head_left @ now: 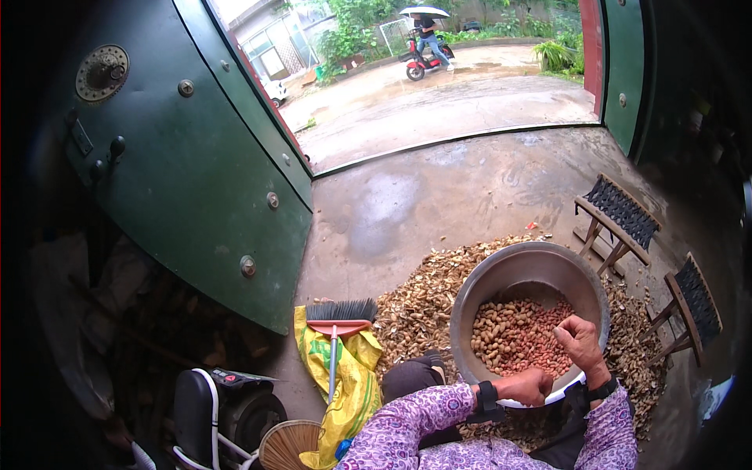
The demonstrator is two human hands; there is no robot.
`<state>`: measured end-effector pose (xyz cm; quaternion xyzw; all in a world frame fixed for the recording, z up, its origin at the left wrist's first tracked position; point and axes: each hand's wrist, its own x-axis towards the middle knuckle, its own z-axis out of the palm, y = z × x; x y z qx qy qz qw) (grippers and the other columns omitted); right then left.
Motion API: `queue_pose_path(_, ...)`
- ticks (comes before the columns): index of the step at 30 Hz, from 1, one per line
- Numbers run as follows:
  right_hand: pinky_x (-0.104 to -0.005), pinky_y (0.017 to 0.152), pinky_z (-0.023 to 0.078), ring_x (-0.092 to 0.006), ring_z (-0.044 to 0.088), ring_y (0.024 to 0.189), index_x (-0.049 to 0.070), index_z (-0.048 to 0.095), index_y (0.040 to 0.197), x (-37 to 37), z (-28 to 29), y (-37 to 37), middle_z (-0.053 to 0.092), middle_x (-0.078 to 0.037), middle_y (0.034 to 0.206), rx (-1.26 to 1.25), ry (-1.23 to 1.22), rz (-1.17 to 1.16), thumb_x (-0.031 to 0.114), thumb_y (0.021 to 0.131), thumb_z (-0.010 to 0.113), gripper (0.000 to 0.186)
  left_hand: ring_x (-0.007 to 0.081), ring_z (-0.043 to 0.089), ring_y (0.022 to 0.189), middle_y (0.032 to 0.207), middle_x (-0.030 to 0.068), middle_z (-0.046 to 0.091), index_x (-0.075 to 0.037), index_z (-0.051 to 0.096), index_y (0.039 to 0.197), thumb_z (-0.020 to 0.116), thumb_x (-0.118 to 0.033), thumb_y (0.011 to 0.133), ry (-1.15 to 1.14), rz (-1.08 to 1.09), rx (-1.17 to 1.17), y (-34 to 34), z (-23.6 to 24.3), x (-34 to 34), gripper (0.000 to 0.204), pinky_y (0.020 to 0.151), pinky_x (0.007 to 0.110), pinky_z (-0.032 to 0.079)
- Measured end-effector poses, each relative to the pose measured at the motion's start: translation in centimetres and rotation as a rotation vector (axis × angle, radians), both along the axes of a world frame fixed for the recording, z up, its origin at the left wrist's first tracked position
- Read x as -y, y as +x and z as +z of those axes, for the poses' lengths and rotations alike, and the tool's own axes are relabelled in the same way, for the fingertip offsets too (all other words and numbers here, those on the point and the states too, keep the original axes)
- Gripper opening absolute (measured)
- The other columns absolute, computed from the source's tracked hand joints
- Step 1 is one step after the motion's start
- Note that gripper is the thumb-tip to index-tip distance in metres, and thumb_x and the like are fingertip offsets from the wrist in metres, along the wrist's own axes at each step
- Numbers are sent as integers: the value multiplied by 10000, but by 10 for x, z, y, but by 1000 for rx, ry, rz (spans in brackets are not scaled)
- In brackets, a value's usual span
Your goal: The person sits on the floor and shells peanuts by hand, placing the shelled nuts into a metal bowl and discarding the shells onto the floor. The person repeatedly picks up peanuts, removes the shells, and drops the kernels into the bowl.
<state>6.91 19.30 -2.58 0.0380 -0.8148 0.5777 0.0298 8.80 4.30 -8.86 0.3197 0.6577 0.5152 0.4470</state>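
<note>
A large metal basin (523, 264) sits on a heap of peanut shells (419, 294), with unshelled peanuts (492, 337) on its left side and reddish shelled kernels (540, 348) toward the right. My left hand (523, 385) is over the basin's near rim, fingers curled closed; what they hold, if anything, is hidden. My right hand (578, 341) is raised over the right side of the basin with its fingers curled together, and anything within them is too small or hidden to make out. Both forearms wear dark bands below patterned purple sleeves.
Two folding stools (619, 211) stand at right. A broom (337, 315) lies on a yellow sack (317, 368), near a straw fan (286, 446) and a dark wheeled vehicle (211, 415). Green metal doors (196, 172) frame the opening; outside, a person with an umbrella (427, 35) rides a red scooter.
</note>
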Motion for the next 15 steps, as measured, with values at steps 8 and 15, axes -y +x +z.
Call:
queue_pose_path(8,-260,547,418,-109,506,590,3,560,719,-7,-11,-5,548,-68,639,-95,127,28,129,749,586,132,142,506,577,582,95,513,-10,567,709,584,-96,596,-24,135,-269,-19,7,11,143,541,310,417)
queue_pose_path(15,-239,541,406,-65,478,607,-5,573,744,-11,-5,-15,537,-19,631,49,51,34,142,768,591,150,62,478,542,587,2,515,-26,560,689,598,-51,659,87,516,-44,-70,47,38,55,481,222,400)
